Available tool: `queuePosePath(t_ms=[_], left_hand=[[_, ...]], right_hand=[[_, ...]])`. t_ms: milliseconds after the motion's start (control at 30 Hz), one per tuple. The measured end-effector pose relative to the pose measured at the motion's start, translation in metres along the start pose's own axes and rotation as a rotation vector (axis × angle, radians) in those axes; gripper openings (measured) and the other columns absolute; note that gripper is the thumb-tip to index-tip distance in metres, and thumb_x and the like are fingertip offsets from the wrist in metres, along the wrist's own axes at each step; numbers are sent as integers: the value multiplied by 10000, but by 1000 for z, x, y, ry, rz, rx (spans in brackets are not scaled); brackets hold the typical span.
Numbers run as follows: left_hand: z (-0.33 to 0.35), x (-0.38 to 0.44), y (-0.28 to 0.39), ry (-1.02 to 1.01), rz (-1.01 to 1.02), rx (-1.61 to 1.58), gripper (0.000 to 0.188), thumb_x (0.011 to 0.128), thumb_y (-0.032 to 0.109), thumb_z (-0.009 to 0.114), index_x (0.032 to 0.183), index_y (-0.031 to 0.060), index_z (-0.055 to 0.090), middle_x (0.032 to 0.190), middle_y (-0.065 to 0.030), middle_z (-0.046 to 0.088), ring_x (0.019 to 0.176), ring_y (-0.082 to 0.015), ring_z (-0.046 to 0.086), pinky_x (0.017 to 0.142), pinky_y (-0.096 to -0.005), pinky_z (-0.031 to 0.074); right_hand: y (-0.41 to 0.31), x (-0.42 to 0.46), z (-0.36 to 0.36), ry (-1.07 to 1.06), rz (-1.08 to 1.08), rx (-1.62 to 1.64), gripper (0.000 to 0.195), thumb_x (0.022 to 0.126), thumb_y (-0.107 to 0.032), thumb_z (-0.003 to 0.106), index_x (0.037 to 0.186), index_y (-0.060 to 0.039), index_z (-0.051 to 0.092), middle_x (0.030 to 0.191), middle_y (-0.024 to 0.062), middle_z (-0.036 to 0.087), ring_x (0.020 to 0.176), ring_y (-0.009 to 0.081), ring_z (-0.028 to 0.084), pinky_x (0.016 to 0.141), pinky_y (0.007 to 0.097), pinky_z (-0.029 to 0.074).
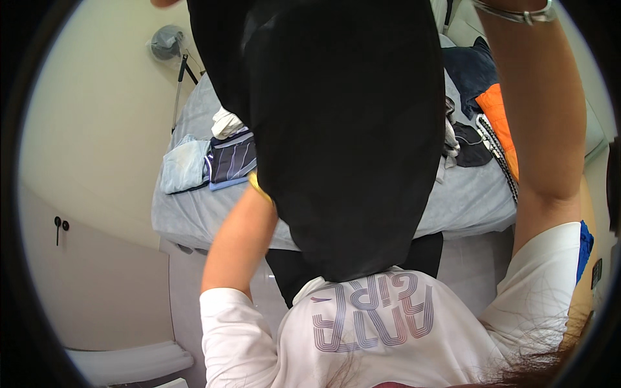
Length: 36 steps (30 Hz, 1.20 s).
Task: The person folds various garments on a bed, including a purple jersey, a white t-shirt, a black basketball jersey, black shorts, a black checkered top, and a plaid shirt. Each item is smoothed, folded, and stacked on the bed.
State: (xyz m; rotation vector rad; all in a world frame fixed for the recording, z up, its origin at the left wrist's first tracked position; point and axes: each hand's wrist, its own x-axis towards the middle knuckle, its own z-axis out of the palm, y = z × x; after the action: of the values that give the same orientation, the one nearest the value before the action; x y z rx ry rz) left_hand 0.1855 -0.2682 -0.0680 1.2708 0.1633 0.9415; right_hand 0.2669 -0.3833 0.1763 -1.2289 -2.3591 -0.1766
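A large black garment point(344, 136) hangs in front of me, from the top edge of the picture down to my white T-shirt. It covers much of the bed. My left forearm reaches up behind the cloth, with a yellow band point(260, 187) at its edge; my left hand is hidden. Raised high on the right, my right arm wears a silver bracelet point(521, 13), and its hand lies beyond the top edge. A small patch of skin point(165, 2) shows at the top left; I cannot tell whose it is.
On the bed's grey cover point(465, 208) lie folded light-blue jeans point(186, 165), a striped dark garment point(234, 157) and a white cloth point(226, 123). To the right are a dark pillow point(468, 68), orange fabric point(497, 114) and a black cloth point(470, 148). A bagged fan-like object point(167, 42) stands behind.
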Motion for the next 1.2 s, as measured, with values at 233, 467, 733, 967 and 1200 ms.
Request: queuePosePath(t_ms=[233, 467, 733, 967, 1200], left_hand=[[15, -105, -54, -86, -164, 107, 324, 931, 104, 490, 1248, 44, 517, 1133, -39, 582, 1024, -128, 550, 891, -269, 438], [-5, -183, -56, -288, -140, 401, 351, 934, 119, 495, 1278, 51, 493, 1190, -56, 560, 1079, -159, 537, 929, -295, 427], [-25, -177, -54, -370, 192, 1087, 385, 936, 136, 501, 1312, 60, 467, 1256, -76, 534, 1143, -195, 521, 972, -324, 413], [-18, -146, -66, -374, 172, 1341, 548, 921, 225, 559, 1406, 93, 342, 1381, -81, 415, 1270, -223, 396, 1054, -333, 322], [-2, -143, -68, -444, 251, 1545, 516, 930, 226, 539, 1394, 89, 362, 1380, -84, 421, 1268, -216, 403, 1056, -329, 324]], right_hand=[[65, 2, 43, -69, 41, -70, 348, 762, -321, 732, 825, 20, 701, 688, 123, 667, 579, 191, 613, 594, 306, 505], [146, -22, 164, -343, 253, 185, 322, 810, -338, 689, 813, -17, 685, 624, 95, 614, 576, 179, 548, 579, 347, 457], [146, -170, 197, -379, 788, 1016, 395, 918, -376, 558, 966, 9, 631, 715, 72, 629, 621, 139, 637, 542, 270, 553], [100, -234, 227, 40, 650, 1582, 573, 882, -242, 623, 1355, -9, 399, 777, 34, 587, 715, 122, 601, 717, 234, 512], [73, -231, 228, 261, 794, 1366, 389, 800, -45, 700, 1174, -22, 595, 736, -32, 605, 689, 19, 548, 640, 148, 433]])
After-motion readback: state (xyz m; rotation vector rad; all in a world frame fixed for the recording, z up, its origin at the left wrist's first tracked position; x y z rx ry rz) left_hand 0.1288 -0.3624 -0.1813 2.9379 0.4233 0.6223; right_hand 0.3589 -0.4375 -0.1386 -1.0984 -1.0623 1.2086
